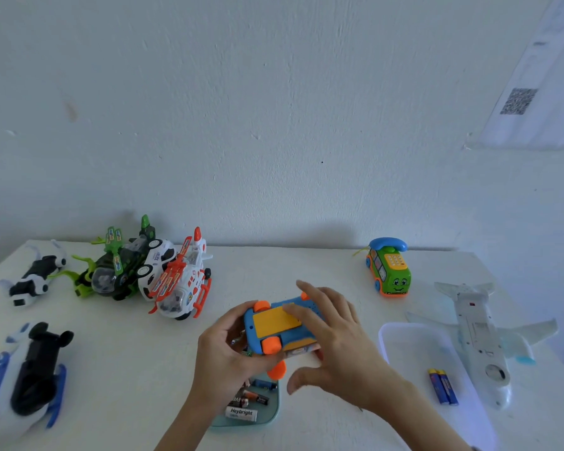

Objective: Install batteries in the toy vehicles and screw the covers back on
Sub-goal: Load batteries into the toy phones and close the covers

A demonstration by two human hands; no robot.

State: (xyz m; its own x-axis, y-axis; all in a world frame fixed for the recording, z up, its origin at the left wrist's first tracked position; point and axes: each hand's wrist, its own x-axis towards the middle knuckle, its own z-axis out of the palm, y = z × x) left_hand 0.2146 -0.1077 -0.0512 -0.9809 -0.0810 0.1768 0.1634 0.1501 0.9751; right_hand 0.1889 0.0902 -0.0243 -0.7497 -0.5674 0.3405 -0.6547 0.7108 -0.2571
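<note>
At lower centre, a teal tray [272, 415] holds loose batteries [241, 413]. Above it, the left hand [223, 353] grips the upturned blue toy car [282, 327]. The right hand [334, 336], fingers spread, presses its yellow cover [274, 319]. A green telephone toy [389, 270] stands upper right.
</note>
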